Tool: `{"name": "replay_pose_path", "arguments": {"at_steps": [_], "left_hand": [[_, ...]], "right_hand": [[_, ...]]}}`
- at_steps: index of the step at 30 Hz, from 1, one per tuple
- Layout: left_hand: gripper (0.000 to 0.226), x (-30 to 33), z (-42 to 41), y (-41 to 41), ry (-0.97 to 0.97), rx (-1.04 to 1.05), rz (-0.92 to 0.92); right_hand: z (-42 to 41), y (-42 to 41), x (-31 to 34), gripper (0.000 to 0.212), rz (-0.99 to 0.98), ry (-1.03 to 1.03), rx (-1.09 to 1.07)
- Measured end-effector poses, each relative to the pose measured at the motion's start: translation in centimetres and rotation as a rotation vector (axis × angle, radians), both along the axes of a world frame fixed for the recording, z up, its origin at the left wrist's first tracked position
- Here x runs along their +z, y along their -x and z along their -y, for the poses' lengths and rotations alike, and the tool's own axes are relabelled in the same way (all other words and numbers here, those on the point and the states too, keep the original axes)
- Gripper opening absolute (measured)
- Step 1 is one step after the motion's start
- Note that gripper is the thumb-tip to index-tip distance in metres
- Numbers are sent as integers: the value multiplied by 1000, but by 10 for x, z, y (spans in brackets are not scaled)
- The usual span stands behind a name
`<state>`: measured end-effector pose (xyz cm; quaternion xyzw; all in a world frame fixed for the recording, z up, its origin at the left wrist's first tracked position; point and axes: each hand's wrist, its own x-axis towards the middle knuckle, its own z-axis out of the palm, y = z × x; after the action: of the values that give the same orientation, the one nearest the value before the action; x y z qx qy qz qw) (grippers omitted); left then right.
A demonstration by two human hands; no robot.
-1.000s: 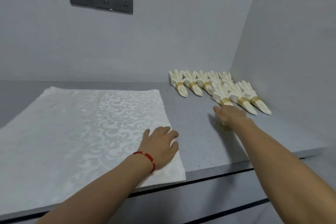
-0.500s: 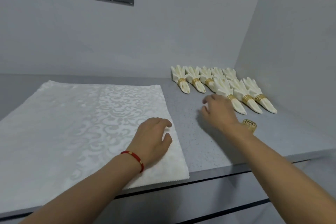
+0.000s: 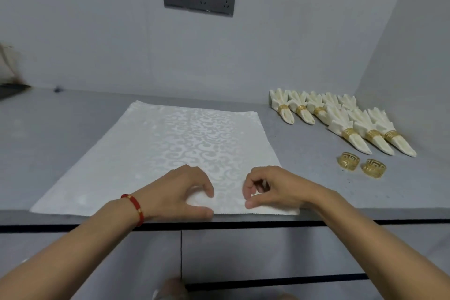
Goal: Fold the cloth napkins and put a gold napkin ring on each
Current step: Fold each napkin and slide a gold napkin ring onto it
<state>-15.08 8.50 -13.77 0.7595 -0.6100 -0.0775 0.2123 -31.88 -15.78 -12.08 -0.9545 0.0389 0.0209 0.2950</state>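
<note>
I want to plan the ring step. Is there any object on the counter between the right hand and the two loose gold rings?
Nothing visible does. The right hand rests on the flat napkin's near edge, and only bare counter lies between it and the two loose rings. The folded napkins lie behind the rings.

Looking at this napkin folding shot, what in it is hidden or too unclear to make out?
All in the head view:
- Whether the left hand and right hand pinch the flat napkin or just touch it: curled fingers cover the contact.
- Rings on the two far-right back-row folded napkins: hidden by the front row.
- Pale object: cut off by the left edge.
- Shapes at the bottom edge: blurred.
</note>
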Motion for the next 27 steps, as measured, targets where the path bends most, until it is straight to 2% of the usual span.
{"name": "replay_pose_path", "arguments": {"at_steps": [2,5,11,13,15,17,19,21,22,24,27], "left_hand": [[37,-3,-5,-1,-22,-45,45],[17,0,-6,-5,9,-19,31],[7,8,-3,-12,-30,32,-189],[3,10,-3,-12,-39,80,-229],[18,12,-4,-12,-78,89,-150],[32,16,-8,-15,-136,109,33],[22,26,-15,-26,-182,205,189],[9,38,-26,-51,-246,340,305],[14,43,-35,-65,-284,401,337],[22,51,-54,-92,-322,468,304],[5,56,-85,-120,-375,548,211]], "right_hand": [[-4,1,2,30,-8,61,4],[-11,2,-1,43,-16,174,37],[-6,1,-3,22,28,95,12],[-3,1,-1,15,15,142,6],[-2,-1,2,14,47,211,-48],[-3,-5,6,22,157,261,-144],[3,-9,7,24,259,340,-228],[13,-8,9,18,267,341,-254],[19,-5,10,14,247,296,-242],[33,4,11,11,181,219,-247],[47,18,7,12,170,91,-348]]}}
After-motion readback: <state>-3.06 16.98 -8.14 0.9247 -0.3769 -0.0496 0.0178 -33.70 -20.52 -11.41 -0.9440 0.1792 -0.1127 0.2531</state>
